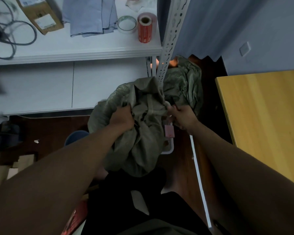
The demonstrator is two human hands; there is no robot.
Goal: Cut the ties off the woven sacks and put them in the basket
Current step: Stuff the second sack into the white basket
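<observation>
Both hands gripping a crumpled woven sack
The left hand (pixel 121 118) bunches the grey-green woven sack (pixel 143 133); the right hand (pixel 182 117) is closed on its gathered neck, over a white basket (pixel 170 148) on the floor

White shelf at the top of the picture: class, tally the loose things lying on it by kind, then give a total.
Cardboard box: 1
Folded blue cloth: 1
Clear tape roll: 1
Red label roll: 1
Black cable bundle: 1
Pale cloth at the far edge: 1
Total: 6
</observation>
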